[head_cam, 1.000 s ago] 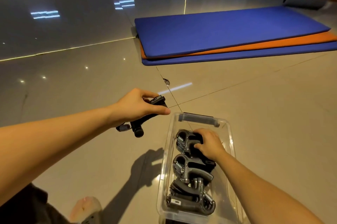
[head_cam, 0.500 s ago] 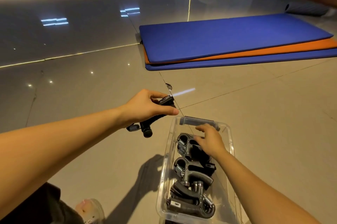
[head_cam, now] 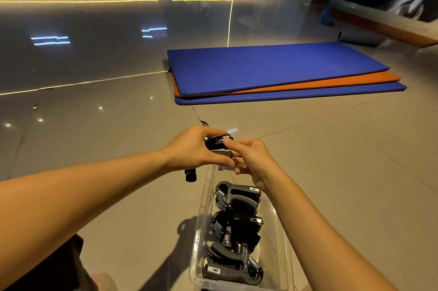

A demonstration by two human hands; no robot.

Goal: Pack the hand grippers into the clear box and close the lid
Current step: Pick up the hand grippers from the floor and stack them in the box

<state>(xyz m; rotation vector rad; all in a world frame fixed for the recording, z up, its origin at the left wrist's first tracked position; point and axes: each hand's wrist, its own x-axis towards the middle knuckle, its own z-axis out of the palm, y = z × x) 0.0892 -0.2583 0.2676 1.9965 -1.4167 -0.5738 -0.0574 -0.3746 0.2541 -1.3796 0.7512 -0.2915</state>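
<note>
A black sprung hand gripper (head_cam: 214, 142) is clamped in the left hand (head_cam: 192, 148) grip; the right hand (head_cam: 256, 160) grip cannot be told. It is best laid flat in the clear plastic box (head_cam: 201, 224).

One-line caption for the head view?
Left hand holds a gripper by the box; right hand reaches for it; three grippers inside.

No legible text; small labels (head_cam: 254, 189) on hand grippers (head_cam: 233, 229) too blurred
</note>
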